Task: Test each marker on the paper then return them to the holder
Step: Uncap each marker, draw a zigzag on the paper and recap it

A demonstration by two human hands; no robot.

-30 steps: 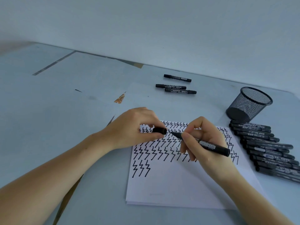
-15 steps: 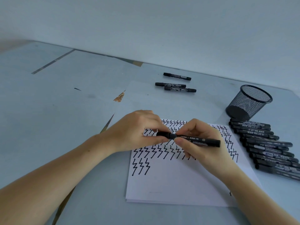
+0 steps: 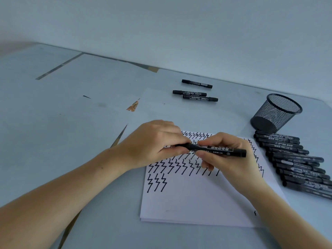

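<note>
Both my hands on one black marker [image 3: 215,150], held level over the upper half of the paper [image 3: 197,200]. Left hand [image 3: 152,144]: thumb and fingers curled round the cap end, pinching it. Right hand [image 3: 222,155]: fingers wrapped round the barrel, printed label facing up, the butt end sticking out toward the bench's right edge. Cap looks seated on the barrel; I can't see the join clearly under the fingers.

Paper lies flat near the bench's front edge, a thin stack by the look of its lower edge. Rows of black zigzag strokes [image 3: 172,166] fill its upper part; a short row of three sits lower at the left.

Right of the paper, a row of markers [image 3: 296,162] lies side by side, running to the bench's right edge. Just behind them, a black mesh holder [image 3: 276,112], tipped toward the back right. Toward the back edge, three loose markers [image 3: 195,92] lie flat, two touching, one apart behind.
</note>
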